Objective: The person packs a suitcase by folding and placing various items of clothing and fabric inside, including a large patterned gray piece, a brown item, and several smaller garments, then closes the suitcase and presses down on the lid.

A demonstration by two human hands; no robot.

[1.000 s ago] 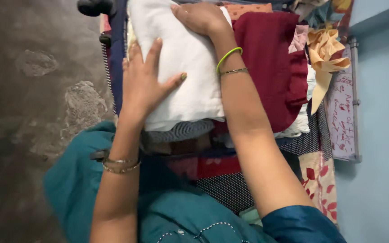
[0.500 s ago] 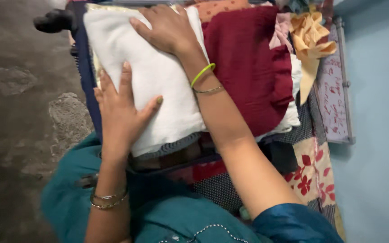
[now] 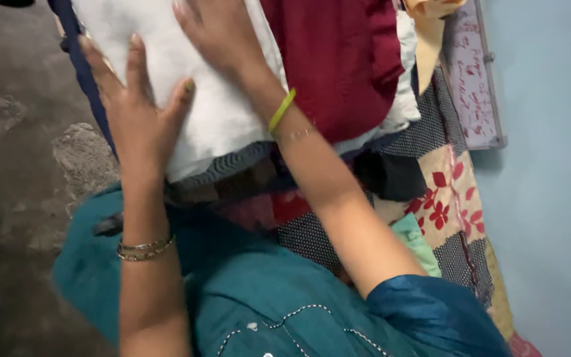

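Here, concrete floor [image 3: 14, 172], blue wall [image 3: 550, 198]

White cloth [image 3: 213, 99], maroon cloth [image 3: 338, 59]

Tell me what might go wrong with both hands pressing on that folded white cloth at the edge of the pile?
The folded white cloth sits atop a stack of clothes, its lower edge overhanging striped fabric; pushed unevenly by the left hand and right hand, it could slide off towards the rough grey floor. The dark red garment beside it might get dragged askew and lose its fold.
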